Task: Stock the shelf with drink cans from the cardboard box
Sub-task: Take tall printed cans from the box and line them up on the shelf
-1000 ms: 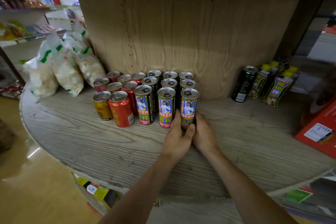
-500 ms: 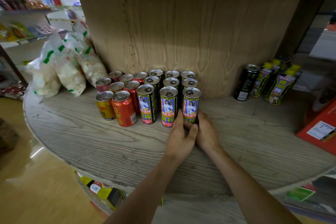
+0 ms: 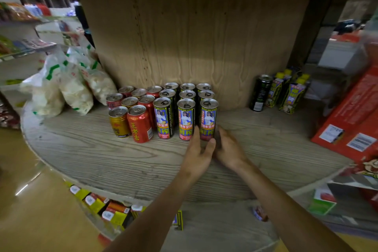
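The tall can [image 3: 208,116] with the black, yellow and pink label stands upright on the wooden shelf [image 3: 102,159], at the front right corner of a block of matching cans [image 3: 164,118] set three wide and three deep. It is just beside its neighbours to the left and behind.

Both hands are at its base. The left hand [image 3: 197,155] pinches the bottom of the tall can: its forefinger runs up the gap on the can's left side and its thumb crosses the front near the foot. The right hand [image 3: 230,148] lies against the can's lower right side, palm turned toward it. Its fingertips are hidden by the can and the left thumb, so I cannot tell whether they curl round it. The two hands touch each other in front of the can.

Left of the tall can, past the matching block, stand shorter red cans [image 3: 140,124] and a gold can [image 3: 119,121], also upright and packed together. Further left, clear bags of pale snacks [image 3: 75,88] lean at the shelf's rounded end. Behind the tall can rises a curved wooden back panel [image 3: 194,37]. Well to its right stands a black can [image 3: 260,93] with yellow-capped drink cartons [image 3: 292,96] beside it, and beyond them a red box [image 3: 351,112] with white labels. Below and in front of the can, small packets [image 3: 106,208] line a lower shelf.
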The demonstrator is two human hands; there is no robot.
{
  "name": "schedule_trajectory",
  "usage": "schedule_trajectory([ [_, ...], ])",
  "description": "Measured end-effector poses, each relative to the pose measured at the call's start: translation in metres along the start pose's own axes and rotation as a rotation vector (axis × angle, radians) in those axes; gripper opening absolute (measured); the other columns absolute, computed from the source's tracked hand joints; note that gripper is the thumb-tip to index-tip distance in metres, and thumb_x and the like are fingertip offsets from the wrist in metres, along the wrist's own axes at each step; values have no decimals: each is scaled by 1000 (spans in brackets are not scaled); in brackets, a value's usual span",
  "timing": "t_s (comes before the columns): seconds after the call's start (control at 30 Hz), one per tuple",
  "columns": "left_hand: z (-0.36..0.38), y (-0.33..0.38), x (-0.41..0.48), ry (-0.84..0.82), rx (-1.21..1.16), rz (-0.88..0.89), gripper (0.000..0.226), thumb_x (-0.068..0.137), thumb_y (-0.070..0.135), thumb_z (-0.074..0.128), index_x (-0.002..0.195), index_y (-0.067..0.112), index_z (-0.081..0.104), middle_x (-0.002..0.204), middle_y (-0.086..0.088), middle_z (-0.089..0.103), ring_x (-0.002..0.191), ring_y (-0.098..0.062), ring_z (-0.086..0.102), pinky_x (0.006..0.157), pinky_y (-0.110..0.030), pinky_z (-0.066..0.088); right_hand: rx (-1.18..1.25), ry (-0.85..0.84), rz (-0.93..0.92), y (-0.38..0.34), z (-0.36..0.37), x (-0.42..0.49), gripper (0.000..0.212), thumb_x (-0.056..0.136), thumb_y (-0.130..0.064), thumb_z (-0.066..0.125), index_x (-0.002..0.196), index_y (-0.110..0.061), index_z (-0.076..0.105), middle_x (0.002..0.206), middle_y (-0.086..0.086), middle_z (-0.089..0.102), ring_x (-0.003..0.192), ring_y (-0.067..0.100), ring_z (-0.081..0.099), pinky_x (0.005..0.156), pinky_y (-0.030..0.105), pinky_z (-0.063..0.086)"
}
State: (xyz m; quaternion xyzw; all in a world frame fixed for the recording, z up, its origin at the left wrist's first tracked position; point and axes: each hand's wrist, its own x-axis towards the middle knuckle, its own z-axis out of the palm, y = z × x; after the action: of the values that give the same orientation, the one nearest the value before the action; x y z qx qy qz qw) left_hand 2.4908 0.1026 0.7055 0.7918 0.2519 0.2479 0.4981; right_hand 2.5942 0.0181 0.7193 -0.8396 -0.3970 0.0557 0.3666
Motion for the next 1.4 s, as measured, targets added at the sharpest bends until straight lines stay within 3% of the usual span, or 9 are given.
schedule_trajectory([
  [0.1,-8,1,-18,-33,7,41,74,99,48,54,159,16,26,160,8,31,147,-1,25,122,-22,21,-87,-34,67,-13,-8,-22,57,90,-13,62,145,-8,47,143,19,53,133,34,47,107,30,36],
  [0.2,-13,3,-38,-53,43,52,85,87,61,48,158,18,29,160,0,38,148,-13,35,121,-40,32,-150,-40,69,-16,-7,-43,57,93,-14,60,148,-10,45,147,16,49,137,31,44,113,31,33],
  [0.37,-24,7,-69,-107,138,138,57,98,24,59,152,13,42,149,-10,50,138,-22,48,114,-35,39,-175,12,16,-23,-9,-93,51,90,-19,60,141,-14,54,141,10,54,131,31,48,113,36,38],
  [0.53,-16,18,-116,-167,214,284,64,89,44,45,146,15,50,140,-8,56,130,-23,53,110,-33,41,-242,197,-43,-14,-13,-164,38,86,-28,51,116,-13,68,109,7,64,105,30,57,90,39,49],
  [0.67,14,14,-156,-259,281,432,64,90,47,40,142,14,54,133,-9,60,124,-26,56,106,-35,43,-349,277,-53,4,-17,-229,24,85,-12,66,109,-10,68,107,9,66,105,25,53,85,38,47],
  [0.83,64,-2,-210,-478,363,448,70,89,54,31,145,18,50,139,-8,57,126,-28,51,105,-37,40,-389,66,265,53,-10,-308,43,90,-21,68,132,-14,61,128,9,60,120,34,54,93,45,50],
  [1.0,115,-36,-260,-685,396,419,56,97,44,49,148,21,45,139,-8,56,125,-30,54,103,-42,46,-404,-72,479,100,-4,-384,51,98,-35,57,147,-22,45,141,2,51,129,27,46,105,39,42],
  [1.3,201,-89,-346,-978,547,249,71,95,57,30,155,19,35,156,-6,40,143,-25,38,113,-41,38,-326,-197,687,182,3,-511,57,98,-34,55,149,-11,42,143,9,51,129,32,49,104,39,42],
  [1.4,229,-97,-370,-1032,543,140,63,104,49,38,158,19,26,160,-4,32,147,-24,33,114,-41,38,-281,-296,748,227,19,-542,58,96,-51,35,138,-15,51,138,7,54,130,33,50,102,43,46],
])
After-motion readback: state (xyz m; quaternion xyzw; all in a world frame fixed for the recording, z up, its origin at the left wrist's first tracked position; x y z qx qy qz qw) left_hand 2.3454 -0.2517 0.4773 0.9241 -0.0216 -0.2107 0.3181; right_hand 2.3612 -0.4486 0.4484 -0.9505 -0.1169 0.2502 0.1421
